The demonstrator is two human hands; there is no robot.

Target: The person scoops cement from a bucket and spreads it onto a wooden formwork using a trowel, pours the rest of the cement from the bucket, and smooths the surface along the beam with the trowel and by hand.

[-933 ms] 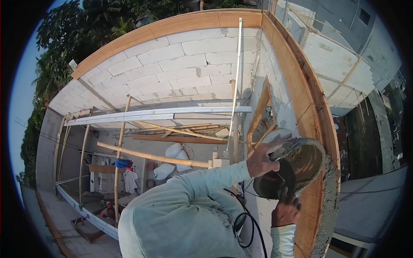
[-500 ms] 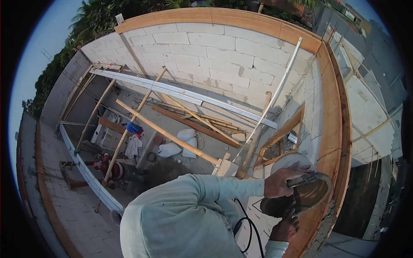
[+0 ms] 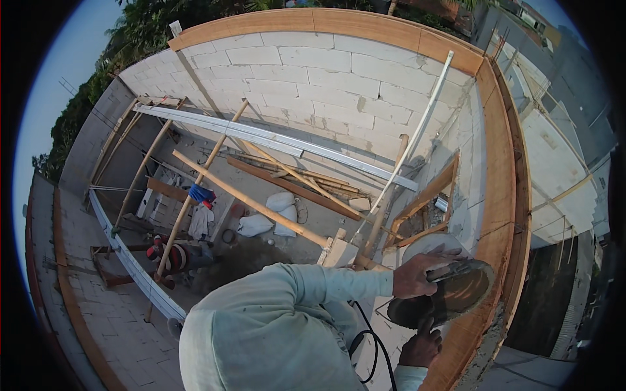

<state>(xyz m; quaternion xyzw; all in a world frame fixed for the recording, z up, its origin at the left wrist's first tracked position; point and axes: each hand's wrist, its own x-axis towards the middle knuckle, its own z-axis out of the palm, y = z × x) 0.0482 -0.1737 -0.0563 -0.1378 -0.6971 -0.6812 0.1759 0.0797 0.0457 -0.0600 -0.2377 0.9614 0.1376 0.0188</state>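
**Up on the wall with a grinder**

The person leans over the top of a block wall, both hands on an angle grinder (image 3: 450, 293) that sits against the inner face of the wooden formwork board (image 3: 499, 195) running along the wall's crest at the right. The left hand (image 3: 420, 275) is clenched over the top of the tool, fingers wrapped across its guard, the pale-green sleeve (image 3: 306, 293) stretched out behind it. The right hand (image 3: 420, 345) comes up from below and grips the tool's body, thumb raised; only part of it shows past the sleeve edge. The round disc and guard face outward, dusty brown, just beside the board's concrete-smeared lower edge. A black power cable (image 3: 368, 345) loops down from the grinder along the person's chest.

Below, inside the unfinished room, white block walls (image 3: 313, 78) rise on all sides, braced by slanted timber props (image 3: 254, 205) and a long pale metal rail (image 3: 274, 138). On the floor lie white sacks (image 3: 267, 218), and another person in a red-striped head covering (image 3: 166, 254) crouches near a dark heap. Trees show beyond the far wall.
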